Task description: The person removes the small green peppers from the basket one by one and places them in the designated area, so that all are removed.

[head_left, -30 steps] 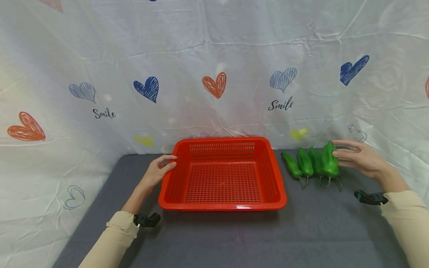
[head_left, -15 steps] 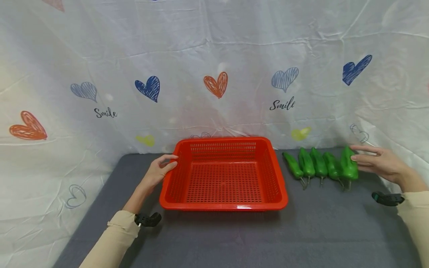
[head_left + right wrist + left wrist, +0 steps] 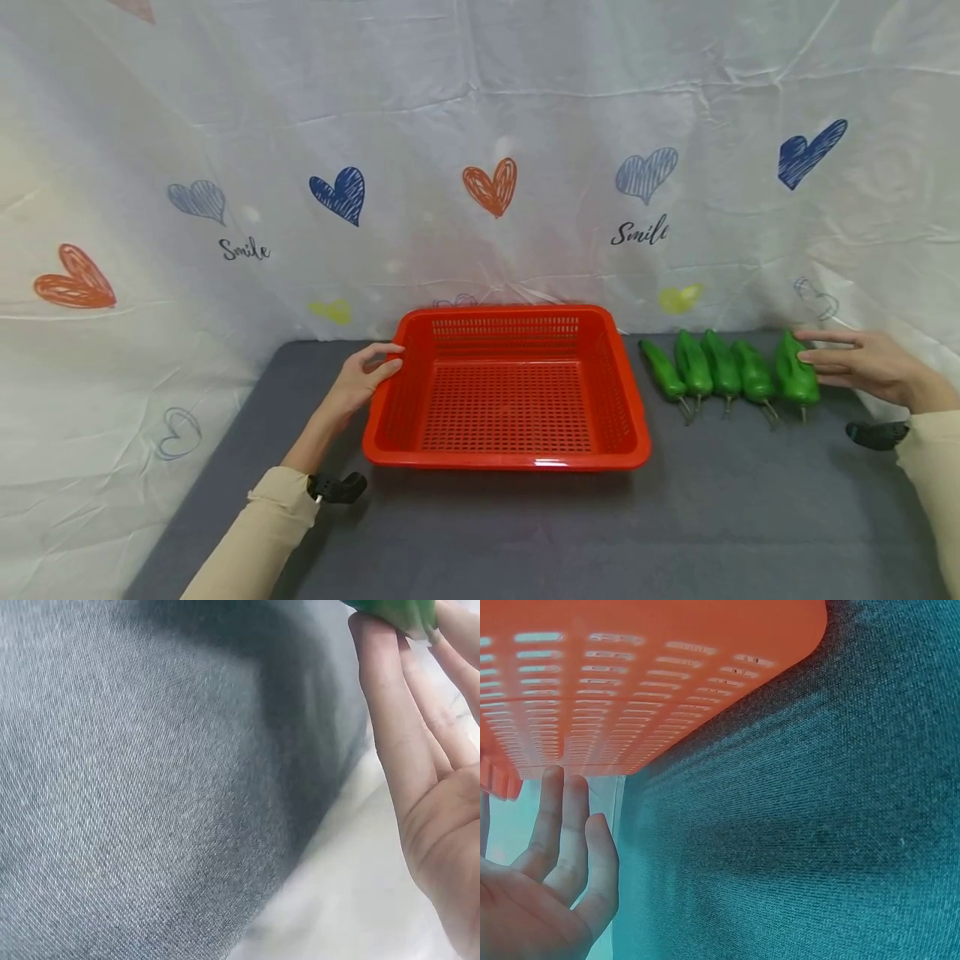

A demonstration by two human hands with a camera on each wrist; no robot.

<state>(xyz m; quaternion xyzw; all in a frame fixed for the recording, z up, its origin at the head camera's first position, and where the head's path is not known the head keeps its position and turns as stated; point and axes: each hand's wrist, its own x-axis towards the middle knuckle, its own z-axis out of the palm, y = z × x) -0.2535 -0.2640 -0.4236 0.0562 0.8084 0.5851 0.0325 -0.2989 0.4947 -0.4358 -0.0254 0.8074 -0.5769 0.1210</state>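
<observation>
My left hand [image 3: 358,383] holds the left rim of a red plastic basket [image 3: 507,461], thumb and forefinger at the edge. In the left wrist view, the other fingers [image 3: 576,832] reach along the outside of its slotted wall. The basket sits upright with nothing in it. On the right, my right hand [image 3: 862,364] pinches a green pepper [image 3: 795,375] between thumb and fingers, its stem toward me. Only the end of this pepper [image 3: 401,613] shows in the right wrist view. It stands at the right end of a row of similar green peppers [image 3: 724,367].
A dark grey cloth [image 3: 510,542] covers the table under the basket and peppers. Behind it hangs a white curtain [image 3: 555,125] printed with hearts and "Smile". Black wrist cameras sit on both wrists.
My right hand has carried its pepper rightward from over the fourth one to the row's right end, uncovering that neighbour. The left hand keeps its place on the basket. The view has shifted slightly.
</observation>
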